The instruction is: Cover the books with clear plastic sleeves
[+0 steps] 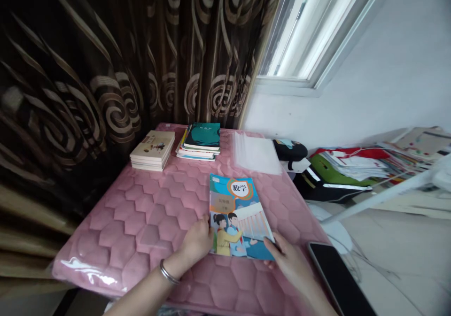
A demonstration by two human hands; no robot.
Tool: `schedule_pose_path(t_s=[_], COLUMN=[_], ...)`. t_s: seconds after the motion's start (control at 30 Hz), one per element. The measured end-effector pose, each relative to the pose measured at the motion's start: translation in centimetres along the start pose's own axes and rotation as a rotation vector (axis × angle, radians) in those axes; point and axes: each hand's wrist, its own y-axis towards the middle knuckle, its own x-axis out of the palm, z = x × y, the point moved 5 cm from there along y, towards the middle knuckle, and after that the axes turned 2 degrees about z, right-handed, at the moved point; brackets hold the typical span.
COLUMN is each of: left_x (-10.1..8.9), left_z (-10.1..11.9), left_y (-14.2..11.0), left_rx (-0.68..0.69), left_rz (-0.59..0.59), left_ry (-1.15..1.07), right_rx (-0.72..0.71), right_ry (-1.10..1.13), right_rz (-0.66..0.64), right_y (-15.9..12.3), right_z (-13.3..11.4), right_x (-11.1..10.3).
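A blue math textbook with two cartoon figures on its cover is between my hands, over the pink quilted table cover. My left hand, below a silver bracelet, grips the book's left edge. At the lower right corner, my right hand holds the book with the thumb on the cover and fingers beneath. Beyond the book lie a stack of beige books, a stack topped by a teal book, and a pile of clear plastic covers.
A dark tablet or phone lies at the right edge. Beside the table are a white lamp stand, a black and green bag and piled papers. A patterned curtain hangs behind, next to a window.
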Motion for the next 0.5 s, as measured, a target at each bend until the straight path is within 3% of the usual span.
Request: schedule_pose_path(t_s=[0.17,0.37,0.5], left_x=[-0.2,0.2,0.4], left_z=[0.1,0.1,0.3], left_y=[-0.3,-0.6,-1.0], left_rx=[-0.002,-0.001,0.006], left_rz=[0.011,0.076,0.165], left_ry=[0.032,0.060,0.241], right_rx=[0.021,0.029,0.015], right_ry=[-0.088,-0.069,-0.047], right_rz=[-0.001,0.125,0.129], right_y=[-0.1,0.4,0.5], right_z=[-0.8,-0.2,0.4], right_x=[0.0,-0.4,-0.4])
